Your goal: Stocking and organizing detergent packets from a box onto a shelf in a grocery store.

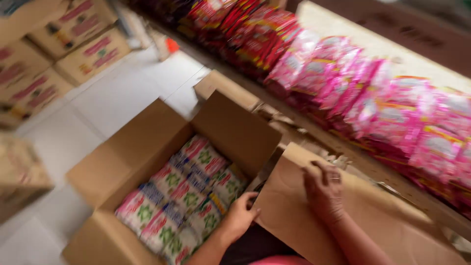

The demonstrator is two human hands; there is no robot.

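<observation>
An open cardboard box [142, 140] stands on the floor, packed with several white, red and green packets [184, 194]. My left hand [241, 215] grips the near edge of its large right flap [353, 221]. My right hand [321, 189] rests flat on top of that same flap, fingers curled at its upper edge, a ring on one finger.
A long low shelf holds rows of red packets [255, 37] and pink packets [392, 113] along the right. Stacked printed cartons [59, 44] stand at the far left, another carton [19, 172] at the left edge. White tiled floor [113, 98] lies between.
</observation>
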